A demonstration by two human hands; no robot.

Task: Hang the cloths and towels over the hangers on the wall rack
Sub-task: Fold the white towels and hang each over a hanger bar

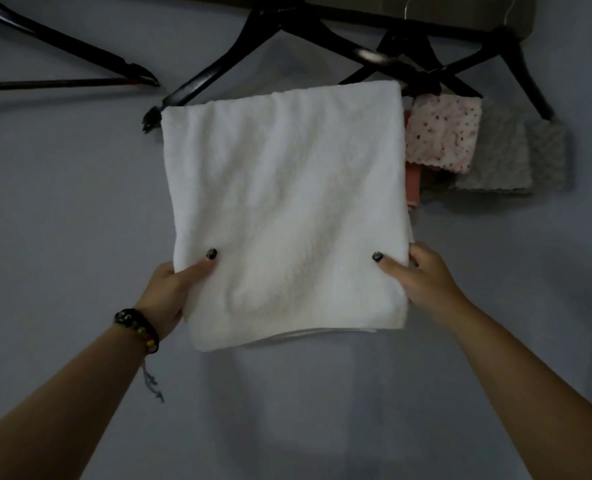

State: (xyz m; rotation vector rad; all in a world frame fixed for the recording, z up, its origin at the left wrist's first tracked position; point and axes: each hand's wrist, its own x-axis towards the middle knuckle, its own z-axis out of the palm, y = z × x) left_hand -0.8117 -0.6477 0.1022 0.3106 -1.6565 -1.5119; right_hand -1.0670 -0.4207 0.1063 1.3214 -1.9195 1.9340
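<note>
A large white towel [284,209] hangs folded over the bar of a black hanger [218,69] on the wall rack [374,20]. My left hand [175,289] pinches the towel's lower left edge, thumb in front. On the lower right edge my right hand [422,275] pinches it the same way. The hanger's bar is hidden under the towel's fold.
To the right, more black hangers carry a pink speckled cloth [441,133], grey cloths [502,154] and a red-orange cloth [413,181] partly hidden behind the towel. A bare black hanger [79,60] hangs at the upper left. A plain grey wall [62,202] lies behind.
</note>
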